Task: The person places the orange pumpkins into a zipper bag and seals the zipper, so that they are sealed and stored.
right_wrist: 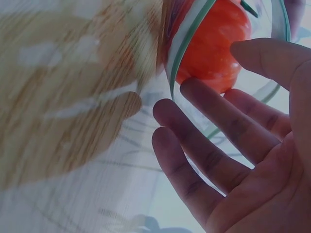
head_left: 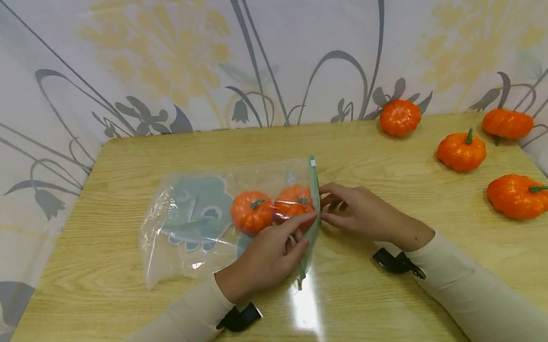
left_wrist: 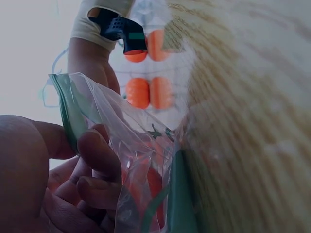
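The left hand (head_left: 271,255) comes in from the near side and pinches the green-edged mouth of a clear plastic bag between thumb and fingers, a hold that likely keeps the limp film parted. The right hand (head_left: 363,212) faces that mouth with fingers loosely extended and gripping nothing; whether its fingertips touch the rim is hard to tell. The bag (head_left: 208,198), printed with a teal cartoon figure, lies flat on the pale wood-grain worktop (head_left: 91,263), which probably bears its weight. Inside, two glossy orange ribbed pumpkins with green stems (head_left: 252,212) sit side by side near the mouth, perhaps propping the film up. Farther off to the right, four loose orange pumpkins (head_left: 518,197) stand apart, seemingly within the right hand's reach, before a flower-patterned backdrop (head_left: 287,45).
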A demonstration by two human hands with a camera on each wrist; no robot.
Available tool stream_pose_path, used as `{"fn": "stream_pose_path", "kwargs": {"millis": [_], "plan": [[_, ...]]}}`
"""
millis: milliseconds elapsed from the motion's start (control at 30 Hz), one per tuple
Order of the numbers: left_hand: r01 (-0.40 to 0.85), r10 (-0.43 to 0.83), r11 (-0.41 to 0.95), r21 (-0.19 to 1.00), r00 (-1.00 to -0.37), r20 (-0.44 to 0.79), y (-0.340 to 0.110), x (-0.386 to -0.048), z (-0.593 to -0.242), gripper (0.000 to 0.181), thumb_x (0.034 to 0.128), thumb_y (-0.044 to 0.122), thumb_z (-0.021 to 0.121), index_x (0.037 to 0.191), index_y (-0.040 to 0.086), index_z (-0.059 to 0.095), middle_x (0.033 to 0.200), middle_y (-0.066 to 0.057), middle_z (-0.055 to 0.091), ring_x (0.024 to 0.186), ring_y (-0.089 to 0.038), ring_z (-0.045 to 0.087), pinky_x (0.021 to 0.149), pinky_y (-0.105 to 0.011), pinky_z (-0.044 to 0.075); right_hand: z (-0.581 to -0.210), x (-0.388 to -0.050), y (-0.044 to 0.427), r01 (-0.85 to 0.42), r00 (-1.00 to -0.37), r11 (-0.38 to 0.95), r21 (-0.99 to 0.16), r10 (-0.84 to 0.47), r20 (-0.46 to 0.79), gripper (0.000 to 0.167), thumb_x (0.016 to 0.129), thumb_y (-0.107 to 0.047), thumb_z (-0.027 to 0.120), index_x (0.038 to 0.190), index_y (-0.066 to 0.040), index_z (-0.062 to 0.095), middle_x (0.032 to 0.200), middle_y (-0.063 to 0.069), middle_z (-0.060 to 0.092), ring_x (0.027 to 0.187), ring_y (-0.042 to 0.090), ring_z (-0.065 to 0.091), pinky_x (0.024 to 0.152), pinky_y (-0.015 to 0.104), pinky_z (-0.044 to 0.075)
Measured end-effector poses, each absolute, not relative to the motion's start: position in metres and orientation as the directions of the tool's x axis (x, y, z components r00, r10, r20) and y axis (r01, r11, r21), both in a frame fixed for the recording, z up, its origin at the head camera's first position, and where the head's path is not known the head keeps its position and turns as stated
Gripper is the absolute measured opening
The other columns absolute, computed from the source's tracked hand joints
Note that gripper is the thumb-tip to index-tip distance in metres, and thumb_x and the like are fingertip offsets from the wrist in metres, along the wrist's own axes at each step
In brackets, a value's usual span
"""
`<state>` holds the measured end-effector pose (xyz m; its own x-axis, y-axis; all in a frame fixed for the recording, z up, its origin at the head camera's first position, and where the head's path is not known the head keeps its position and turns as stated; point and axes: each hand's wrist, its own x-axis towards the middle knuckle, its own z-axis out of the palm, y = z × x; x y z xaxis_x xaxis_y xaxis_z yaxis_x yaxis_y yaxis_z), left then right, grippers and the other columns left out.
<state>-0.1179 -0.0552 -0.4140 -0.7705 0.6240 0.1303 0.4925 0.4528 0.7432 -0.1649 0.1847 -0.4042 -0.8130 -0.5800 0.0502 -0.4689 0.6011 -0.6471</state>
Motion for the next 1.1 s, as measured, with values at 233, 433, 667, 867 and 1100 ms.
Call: {"fn": "stream_pose_path", "kwargs": {"millis": [233,433,667,867,1100], "plan": [[0.492,0.633,0.452,0.744,-0.764,0.120,-0.0550,-0.1174,-0.4152,0.047,0.1025,0.017,0.056,0.149,0.017,0.047,0.089,0.008,0.062,0.065,-0.002,0.052,0.059,-0.020,0.048,-0.4059,-0.1627,0.1853,-0.464,-0.811,0.595,-0.656,-0.584,0.044,0.042,0.094,-0.012,0.070,0.134,-0.008,0.057,0.113,0.009,0.074,0.095,0.017,0.070,0.079,0.031,0.059],[0.501,0.640,0.439,0.746,-0.757,0.132,-0.0555,-0.1176,-0.4155,0.046,0.1025,0.016,0.056,0.147,0.013,0.048,0.088,0.007,0.063,0.067,0.000,0.053,0.061,-0.019,0.049,-0.4059,-0.1626,0.1843,-0.477,-0.797,0.575,-0.665,-0.602,0.051,0.038,0.094,-0.012,0.069,0.131,-0.011,0.060,0.113,0.006,0.073,0.094,0.016,0.070,0.080,0.029,0.059],[0.498,0.639,0.446,0.744,-0.759,0.125,-0.0549,-0.1183,-0.4164,0.046,0.1028,0.016,0.055,0.148,0.015,0.047,0.088,0.008,0.063,0.066,0.000,0.053,0.060,-0.019,0.049,-0.4055,-0.1629,0.1839,-0.471,-0.798,0.580,-0.665,-0.602,0.041,0.031,0.096,-0.013,0.067,0.127,-0.012,0.063,0.112,0.005,0.073,0.096,0.016,0.070,0.083,0.034,0.059],[0.505,0.631,0.443,0.741,-0.763,0.142,-0.0548,-0.1187,-0.4158,0.046,0.1024,0.015,0.055,0.148,0.016,0.048,0.089,0.007,0.063,0.066,0.000,0.052,0.061,-0.019,0.048,-0.4041,-0.1648,0.1838,-0.475,-0.796,0.584,-0.658,-0.603,0.040,0.029,0.097,-0.014,0.066,0.126,-0.013,0.064,0.110,0.003,0.072,0.095,0.016,0.070,0.083,0.034,0.059],[0.494,0.630,0.454,0.741,-0.766,0.125,-0.0547,-0.1189,-0.4144,0.046,0.1027,0.016,0.055,0.148,0.016,0.048,0.090,0.007,0.062,0.068,-0.001,0.053,0.062,-0.019,0.049,-0.4041,-0.1662,0.1851,-0.465,-0.803,0.599,-0.652,-0.596,0.025,0.031,0.098,-0.015,0.065,0.128,-0.011,0.063,0.112,0.005,0.072,0.097,0.017,0.070,0.083,0.035,0.059]]}}
